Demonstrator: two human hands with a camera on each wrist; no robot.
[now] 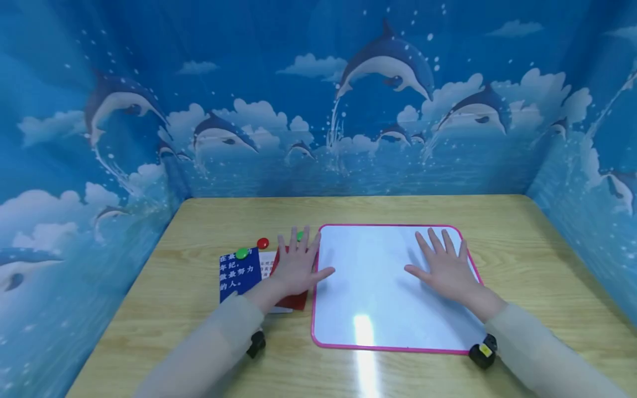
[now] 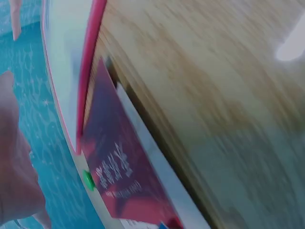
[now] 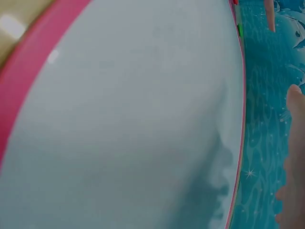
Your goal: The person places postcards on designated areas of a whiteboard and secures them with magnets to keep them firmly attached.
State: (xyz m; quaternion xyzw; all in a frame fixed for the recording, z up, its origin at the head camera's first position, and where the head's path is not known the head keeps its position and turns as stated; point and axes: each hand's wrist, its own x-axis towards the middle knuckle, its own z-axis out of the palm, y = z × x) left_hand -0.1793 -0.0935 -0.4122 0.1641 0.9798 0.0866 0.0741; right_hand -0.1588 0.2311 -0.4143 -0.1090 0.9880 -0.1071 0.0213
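White inside a pink rim, the whiteboard [image 1: 368, 276] lies flat on the wooden table [image 1: 497, 221], probably set there so both arms can reach it, while the blue card [image 1: 240, 279], red card [image 1: 296, 301] and red disc [image 1: 262, 243] lie to its left, seemingly to keep them off its surface. Fingers spread wide and holding nothing, the left hand [image 1: 294, 271] hangs over the red card beside the board's left edge; the right hand [image 1: 450, 273], equally splayed, also holds nothing above the board's right side, its shadow suggesting it is raised
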